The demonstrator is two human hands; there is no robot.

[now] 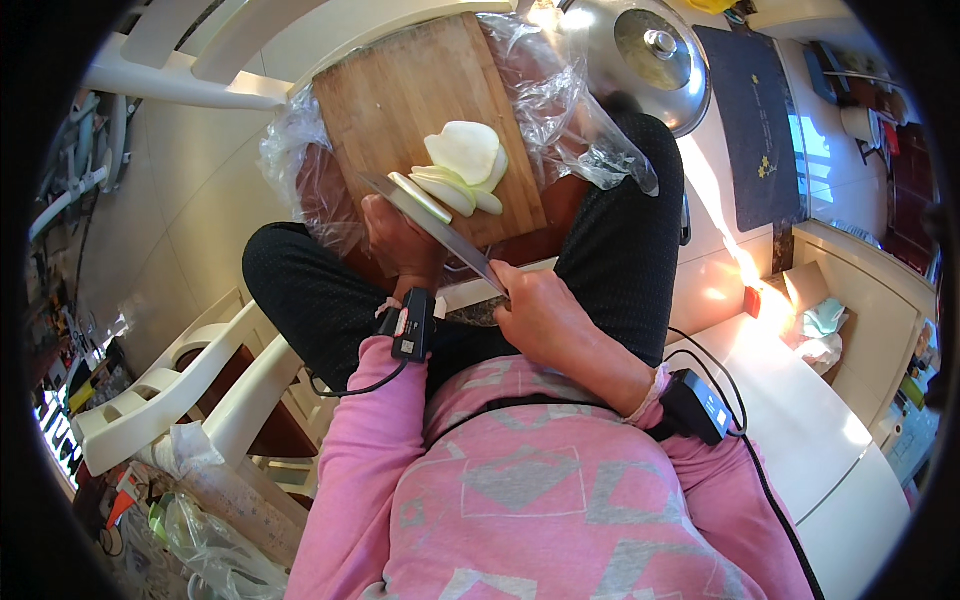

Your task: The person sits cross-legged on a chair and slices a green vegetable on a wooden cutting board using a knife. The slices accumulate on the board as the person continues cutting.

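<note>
A kitchen knife [442, 232] with a broad steel blade slants across the near left part of a wooden cutting board [397, 82]. My right hand [544, 311] grips its handle. On the blade's left side, by the near edge of the board, my left hand [401, 236] has its fingers curled; whatever may be under them is hidden. Against the other face of the blade leans one pale vegetable slice [424, 199] with a green rim. Several more vegetable slices [465, 154], white with thin green skin, overlap in a pile just beyond it.
Clear plastic film [544, 97] covers the reddish seat of a chair under the board, between my knees. At the back right stands a steel pan lid [637, 64] with a glass window. White chairs [187, 382] are on the left, a dark mat [750, 127] on the right.
</note>
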